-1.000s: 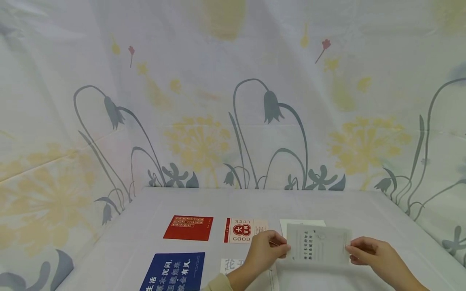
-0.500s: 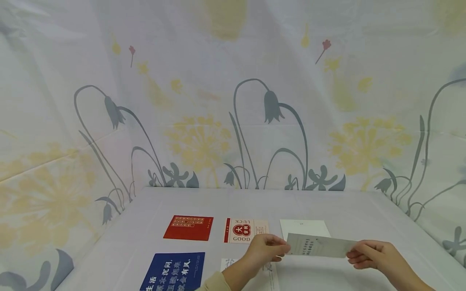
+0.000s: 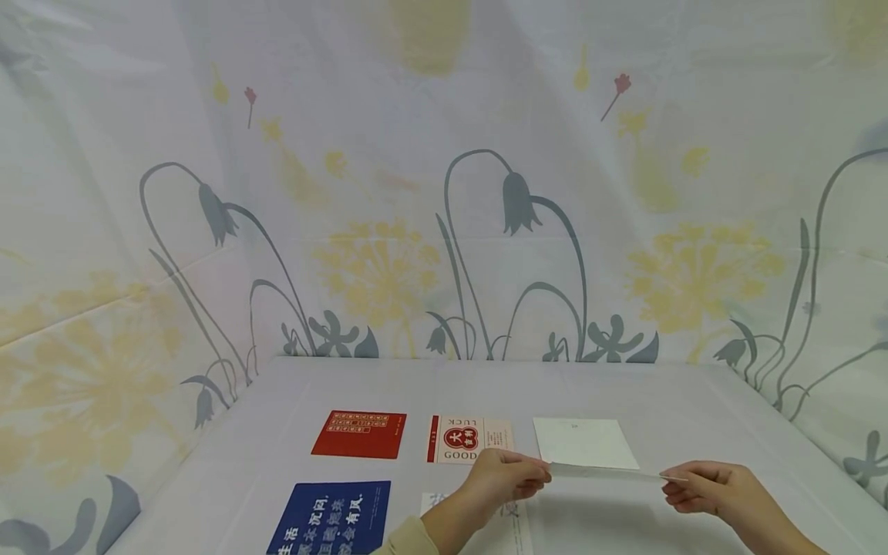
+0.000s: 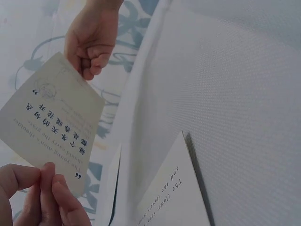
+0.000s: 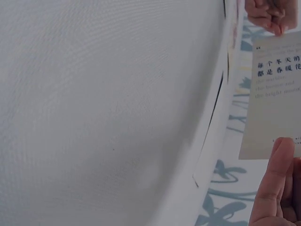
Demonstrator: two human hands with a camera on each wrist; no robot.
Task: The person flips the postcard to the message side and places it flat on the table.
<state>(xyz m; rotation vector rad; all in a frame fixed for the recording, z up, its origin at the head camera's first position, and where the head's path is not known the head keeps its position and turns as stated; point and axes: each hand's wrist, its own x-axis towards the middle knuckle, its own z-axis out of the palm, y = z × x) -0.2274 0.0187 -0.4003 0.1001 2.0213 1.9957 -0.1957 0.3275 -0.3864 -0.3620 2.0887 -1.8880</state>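
A pale card (image 4: 51, 117) printed with dark Chinese characters hangs above the table, held at both short ends. My left hand (image 3: 496, 489) pinches one end between thumb and fingers; my right hand (image 3: 721, 493) pinches the other. From the head view the card is almost edge-on, a thin strip between the hands. Its printed face shows in both wrist views. Just behind it a white card (image 3: 586, 443) lies on the table. Under my left forearm is another white card (image 4: 174, 193) with printed text, partly hidden.
A red card (image 3: 361, 434) and a cream-and-red GOOD LUCK card (image 3: 461, 441) lie in the back row. Nearer and to the left lies a dark blue card (image 3: 333, 516). Behind the white table (image 3: 694, 401) hangs a flower-printed cloth (image 3: 388, 193).
The held card has tipped from facing the head camera to nearly edge-on, uncovering more of the white card behind it. Both hands keep their hold and have shifted only slightly.
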